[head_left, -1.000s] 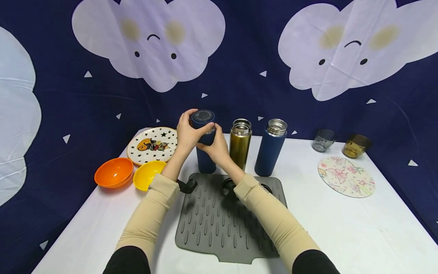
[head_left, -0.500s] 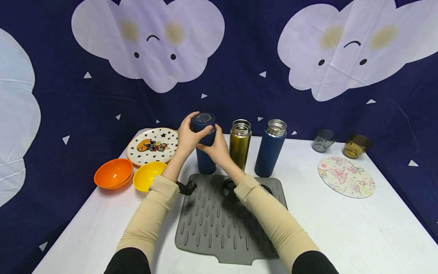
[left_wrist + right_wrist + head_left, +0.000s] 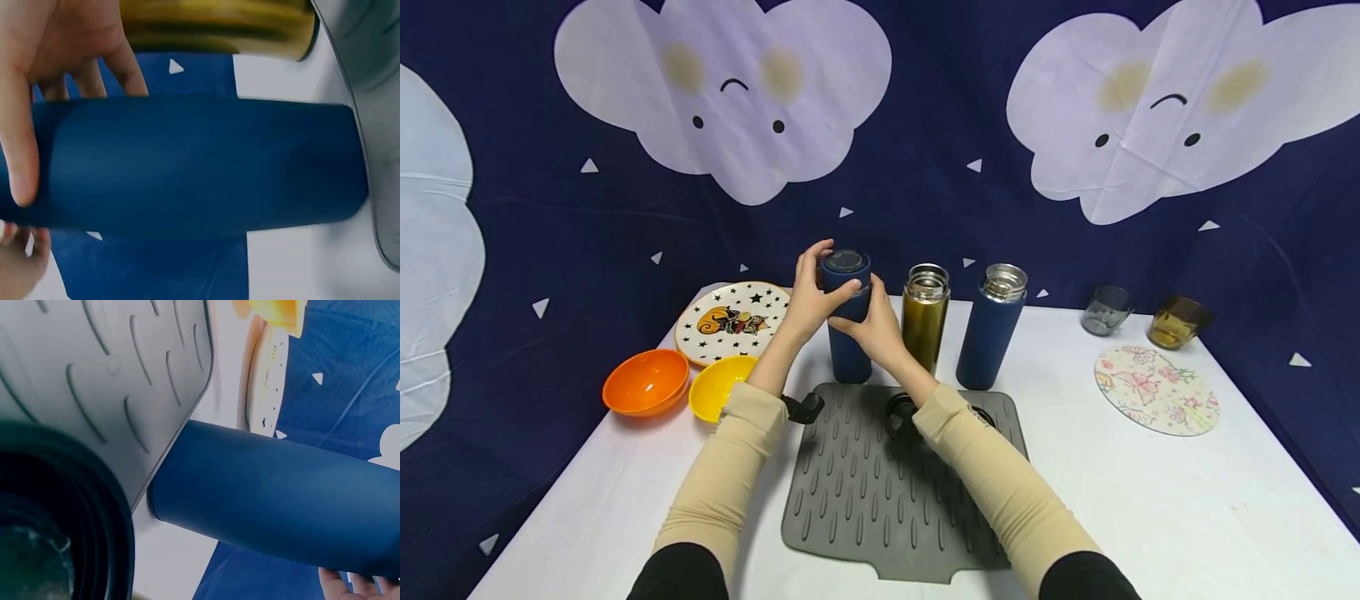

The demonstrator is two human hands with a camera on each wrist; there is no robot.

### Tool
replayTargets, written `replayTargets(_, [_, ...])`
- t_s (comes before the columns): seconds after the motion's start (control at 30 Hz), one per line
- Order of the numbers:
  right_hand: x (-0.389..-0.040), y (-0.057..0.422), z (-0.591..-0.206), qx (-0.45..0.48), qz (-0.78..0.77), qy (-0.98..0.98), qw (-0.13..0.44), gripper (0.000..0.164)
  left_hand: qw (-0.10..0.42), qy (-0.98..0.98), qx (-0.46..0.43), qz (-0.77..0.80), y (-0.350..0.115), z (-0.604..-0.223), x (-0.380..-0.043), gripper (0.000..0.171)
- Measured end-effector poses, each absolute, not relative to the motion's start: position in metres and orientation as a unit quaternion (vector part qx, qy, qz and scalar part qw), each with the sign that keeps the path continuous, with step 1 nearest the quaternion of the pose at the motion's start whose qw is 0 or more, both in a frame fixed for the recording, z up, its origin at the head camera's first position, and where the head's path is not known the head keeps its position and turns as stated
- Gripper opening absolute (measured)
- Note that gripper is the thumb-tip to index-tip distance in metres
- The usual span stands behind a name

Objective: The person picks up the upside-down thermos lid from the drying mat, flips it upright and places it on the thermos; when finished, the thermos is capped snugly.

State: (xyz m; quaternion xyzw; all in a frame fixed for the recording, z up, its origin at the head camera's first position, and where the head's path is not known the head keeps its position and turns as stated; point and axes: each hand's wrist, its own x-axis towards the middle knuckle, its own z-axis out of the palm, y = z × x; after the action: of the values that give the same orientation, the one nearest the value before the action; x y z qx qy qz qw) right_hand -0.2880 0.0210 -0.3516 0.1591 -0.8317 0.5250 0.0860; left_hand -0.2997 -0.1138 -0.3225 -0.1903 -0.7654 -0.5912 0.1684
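**Two hands on a tall blue bottle**

A dark blue insulated bottle [image 3: 850, 358] stands upright near the center of the frame, on the white counter [image 3: 1150, 517], its base just beyond the upper-left edge of a gray drying mat [image 3: 850, 517]. The left hand [image 3: 808, 302] curls round its upper end, thumb across the near side below the dark flat top [image 3: 846, 261], probably a lid. The right hand [image 3: 882, 330] grips from the other side, slightly lower, its thumb also in front; its far fingers are mostly hidden in the head view. To the right stand a gold bottle [image 3: 922, 329] and a second blue bottle [image 3: 989, 337], both uncapped.

The held bottle looks rigid, likely metal under a matte coating, so it should take a firm squeeze without denting and slip little in dry hands. Its weight cannot be told; what it contains is hidden. Tall and narrow, it could tip if pushed high up. The surest hold is probably round the mid-body, with the other hand on the rim of the top.
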Motion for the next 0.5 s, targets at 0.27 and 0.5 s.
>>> replayTargets(0.27, [-0.287, 0.021, -0.352, 0.159, 0.527, -0.83, 0.084, 0.093, 0.178, -0.75, -0.193, -0.608, -0.11, -0.317, -0.292, 0.074])
replayTargets(0.5, [-0.287, 0.021, -0.352, 0.161, 0.527, -0.83, 0.088, 0.093, 0.143, -0.746, -0.195, -0.621, -0.108, -0.3, -0.275, 0.068])
